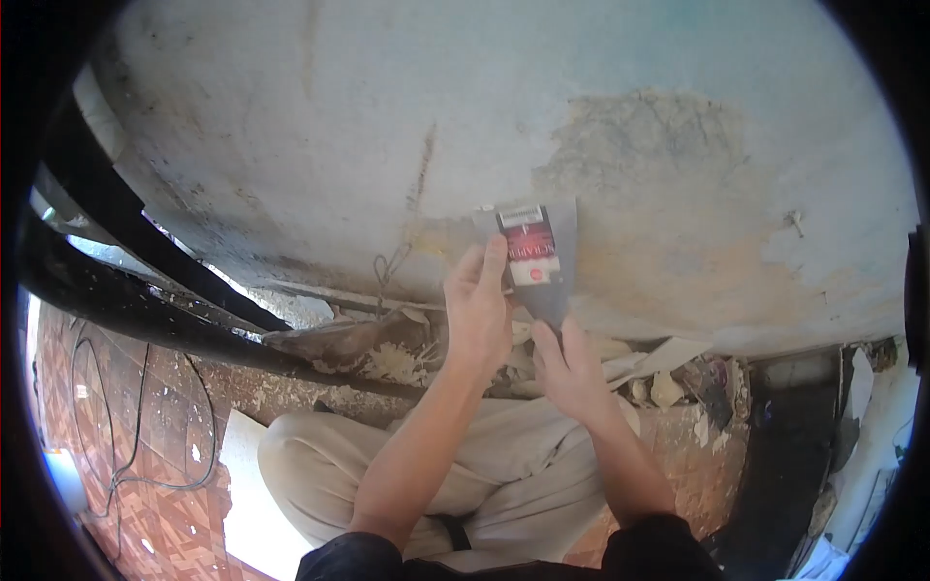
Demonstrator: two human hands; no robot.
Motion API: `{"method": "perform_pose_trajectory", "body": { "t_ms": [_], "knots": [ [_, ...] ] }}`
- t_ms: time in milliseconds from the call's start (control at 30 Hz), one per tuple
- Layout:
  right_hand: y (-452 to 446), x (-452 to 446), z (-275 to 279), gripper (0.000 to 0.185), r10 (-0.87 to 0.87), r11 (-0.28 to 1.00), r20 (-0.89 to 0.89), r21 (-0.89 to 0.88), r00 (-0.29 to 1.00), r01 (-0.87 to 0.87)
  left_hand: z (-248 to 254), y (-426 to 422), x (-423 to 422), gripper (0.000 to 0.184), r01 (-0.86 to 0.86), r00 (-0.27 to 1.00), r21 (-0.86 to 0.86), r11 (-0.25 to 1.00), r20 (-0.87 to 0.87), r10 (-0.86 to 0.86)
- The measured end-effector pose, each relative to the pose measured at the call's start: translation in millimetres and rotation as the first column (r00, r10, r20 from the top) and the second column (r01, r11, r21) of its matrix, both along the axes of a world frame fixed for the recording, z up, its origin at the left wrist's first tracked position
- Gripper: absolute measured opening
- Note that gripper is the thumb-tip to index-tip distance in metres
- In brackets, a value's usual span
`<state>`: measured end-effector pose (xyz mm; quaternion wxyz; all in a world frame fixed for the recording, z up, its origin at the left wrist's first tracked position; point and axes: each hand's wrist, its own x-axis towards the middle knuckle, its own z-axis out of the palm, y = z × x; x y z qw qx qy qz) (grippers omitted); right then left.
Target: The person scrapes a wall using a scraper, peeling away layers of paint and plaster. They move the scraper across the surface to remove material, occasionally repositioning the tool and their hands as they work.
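The right hand [572,376] is gripping a wide grey metal scraper [566,250] before the far pale wall [358,116]; the left hand [479,308] is pinching its red-and-white label [530,248]. A slipping grip could be cutting the left hand.

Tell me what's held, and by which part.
A scraper: the right hand grips its handle end; the left hand holds its labelled part, thumb on the label edge.
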<state>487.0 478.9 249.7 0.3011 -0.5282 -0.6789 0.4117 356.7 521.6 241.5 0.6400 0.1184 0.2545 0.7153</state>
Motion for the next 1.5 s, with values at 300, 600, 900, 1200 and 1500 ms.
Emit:
{"method": "perform_pose_trajectory", "body": {
  "t_ms": [300, 600, 900, 1200, 1500],
  "knots": [
    [-30.5, -26.1, 50.1, 0.029, -0.157, 0.981, -0.364, -0.164, 0.918, 0.103, 38.9, -3.4, -14.1, 0.027, -0.023, 0.995, 0.108, 0.994, -0.090, 0.033],
    [-16.2, -23.6, 44.2, 0.028, -0.159, 0.987, 0.010, 0.026, 0.987, 0.158, 40.7, 8.8, -18.6, 0.029, 0.092, 0.996, 0.102, 0.991, -0.015, -0.091],
    [24.7, -51.7, 90.7, 0.022, -0.057, 0.881, 0.416, 0.448, 0.908, -0.150, 65.9, 17.0, -38.3, 0.033, -0.091, 0.987, 0.141, 0.986, 0.141, 0.071],
    [-8.1, -14.9, 36.3, 0.026, -0.172, 0.944, 0.220, 0.316, 0.960, 0.097, 36.2, 5.0, -9.9, 0.026, 0.128, 0.992, 0.103, 0.986, -0.001, -0.128],
    [1.9, -12.6, 32.5, 0.023, -0.134, 0.988, 0.037, 0.085, 0.990, 0.131, 37.8, 11.0, -13.9, 0.026, 0.068, 0.997, 0.085, 0.994, -0.053, -0.063]
  ]
}}
